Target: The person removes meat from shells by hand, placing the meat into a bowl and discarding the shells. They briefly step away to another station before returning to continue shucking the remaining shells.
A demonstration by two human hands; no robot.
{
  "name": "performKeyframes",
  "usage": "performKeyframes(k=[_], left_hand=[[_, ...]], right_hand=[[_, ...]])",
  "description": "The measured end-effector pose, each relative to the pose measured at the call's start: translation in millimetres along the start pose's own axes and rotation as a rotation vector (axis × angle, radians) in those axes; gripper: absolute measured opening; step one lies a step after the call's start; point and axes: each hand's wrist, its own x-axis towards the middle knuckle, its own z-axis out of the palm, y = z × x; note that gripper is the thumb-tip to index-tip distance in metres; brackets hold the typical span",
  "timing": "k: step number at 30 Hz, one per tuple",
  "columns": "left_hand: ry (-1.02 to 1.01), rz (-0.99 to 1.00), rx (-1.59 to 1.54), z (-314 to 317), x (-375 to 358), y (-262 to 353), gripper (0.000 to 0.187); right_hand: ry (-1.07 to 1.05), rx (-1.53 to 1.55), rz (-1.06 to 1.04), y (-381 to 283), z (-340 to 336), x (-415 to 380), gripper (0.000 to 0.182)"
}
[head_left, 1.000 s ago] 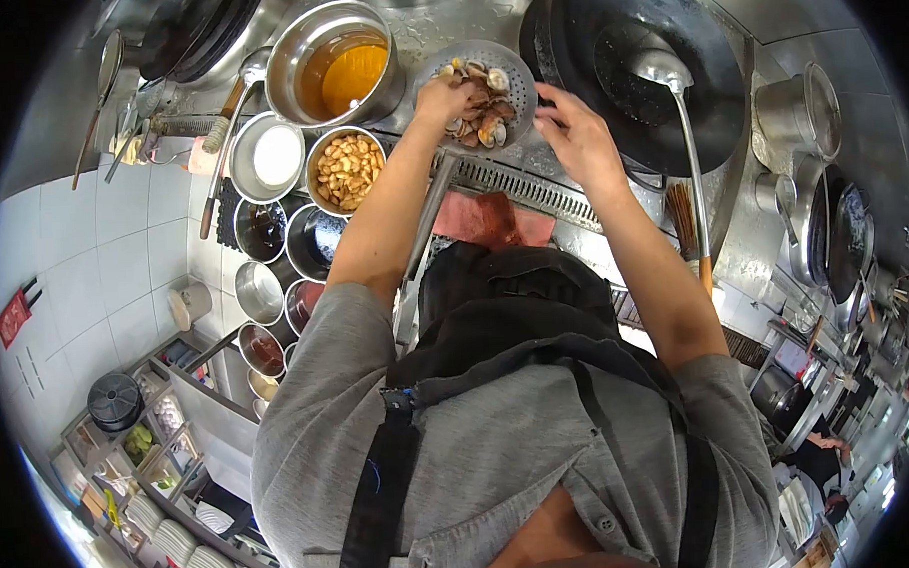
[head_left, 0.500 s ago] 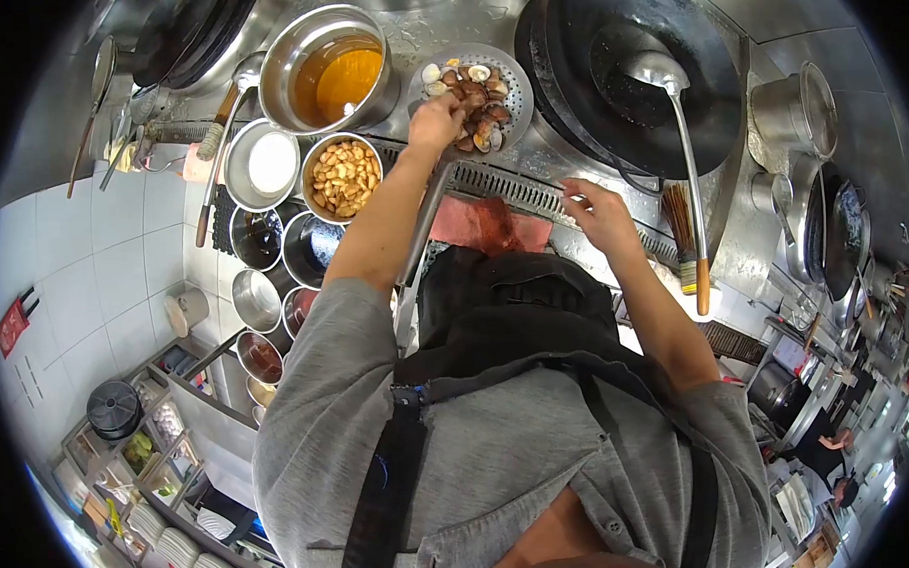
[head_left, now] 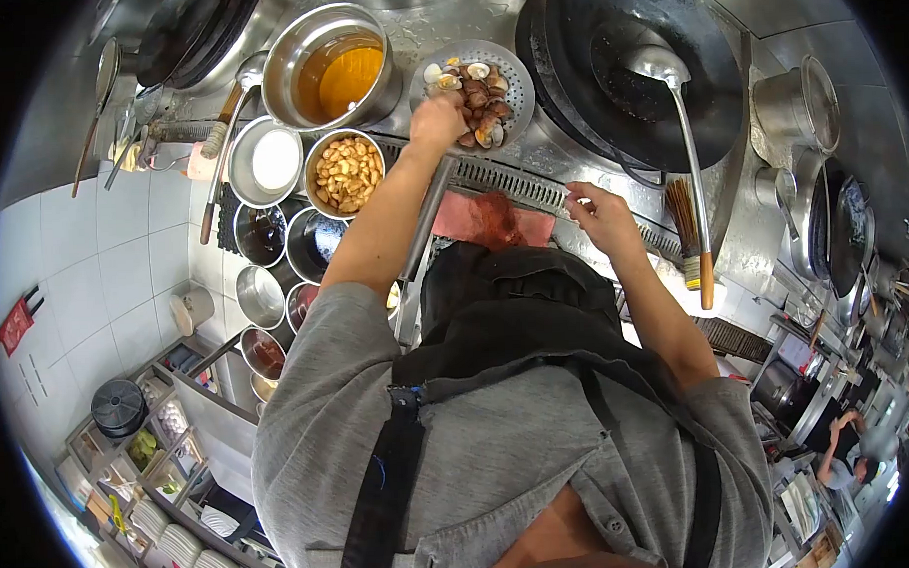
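Observation:
My left hand [head_left: 437,122] is over the near left part of a perforated metal skimmer [head_left: 518,81]. Its fingers are curled down against the clams [head_left: 483,108] lying there; the fingertips are blurred, and whatever they pinch is hidden. Below that wrist, the skimmer's handle [head_left: 427,220] slants toward my body. My right hand [head_left: 602,219] hovers near the slotted grate [head_left: 526,186] at the stove's front edge, holding nothing, thumb and fingers apart and loosely bent. A black wok [head_left: 619,118] with a steel ladle [head_left: 659,67] resting in it sits beyond the right hand.
Left of the skimmer stand a pot of amber liquid [head_left: 290,89], a bowl of peeled garlic cloves or nuts [head_left: 346,178] and a bowl with white contents [head_left: 270,160]. A bamboo brush [head_left: 685,226] lies by the ladle handle. Another person [head_left: 843,461] is far right.
My left hand has shifted slightly over the clams, its fingers now blurred. My right hand stays nearly in place. At the far right, the other person's arms are now raised.

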Motion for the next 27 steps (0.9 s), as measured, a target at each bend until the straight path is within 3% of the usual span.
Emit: performKeyframes(k=[2, 10, 13, 15, 16, 18, 19, 21, 24, 27], left_hand=[[-0.595, -0.035, 0.249, 12, -13, 6, 0.036], [-0.604, -0.031, 0.216, 19, -42, -3, 0.041], [-0.447, -0.070, 0.000, 9, -44, -3, 0.039], [-0.542, -0.331, -0.558, -15, -48, 7, 0.034], [-0.541, -0.330, -0.556, -32, -50, 21, 0.034], [-0.525, -0.524, -1.198, -67, -58, 60, 0.032], [-0.523, -0.522, -1.200, -80, -62, 74, 0.032], [-0.586, -0.521, -1.532, -101, -67, 98, 0.033], [-0.676, -0.446, -1.692, -120, -73, 117, 0.032], [-0.645, -0.429, -1.714, -121, -79, 118, 0.032]], right_hand=[[0.007, -0.042, -0.045, 8, 0, -2, 0.029], [0.001, -0.047, -0.032, 6, -2, -3, 0.030], [-0.001, -0.041, -0.036, 2, -2, 0, 0.030], [-0.002, -0.034, -0.043, -10, -3, 3, 0.031], [0.002, 0.024, -0.036, -22, -5, 5, 0.031], [0.027, 0.080, -0.087, -29, -4, 13, 0.031], [0.028, 0.078, -0.090, -33, -4, 17, 0.031], [0.066, 0.227, -0.143, -50, -5, 24, 0.030], [0.087, 0.311, -0.183, -83, -17, 23, 0.027], [0.115, 0.376, -0.232, -94, -21, 22, 0.025]])
